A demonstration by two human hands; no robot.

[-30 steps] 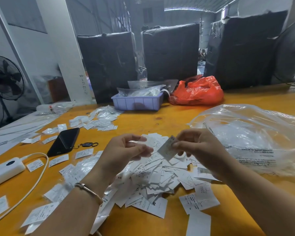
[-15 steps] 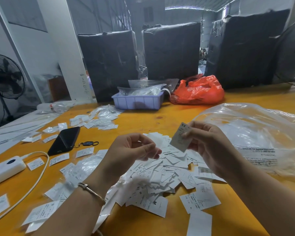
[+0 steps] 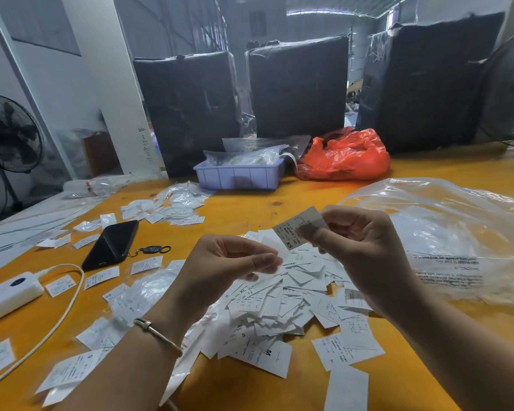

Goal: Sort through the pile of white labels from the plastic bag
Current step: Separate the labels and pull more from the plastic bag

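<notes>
Right hand pinches XS label above label pile. Left hand loosely curled, thumb meeting forefinger; whether anything is held unclear. Plastic bag beside, on orange surface.

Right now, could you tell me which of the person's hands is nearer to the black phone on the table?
The left. The left hand hovers over the label pile just right of the black phone; the right hand is farther right, holding up a label.

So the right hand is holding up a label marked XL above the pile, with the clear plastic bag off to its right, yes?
Not quite: the head view shows the label pinched in the right hand reads XS, not XL. The rest holds: it is raised above the pile, and the clear plastic bag lies to its right.
</notes>
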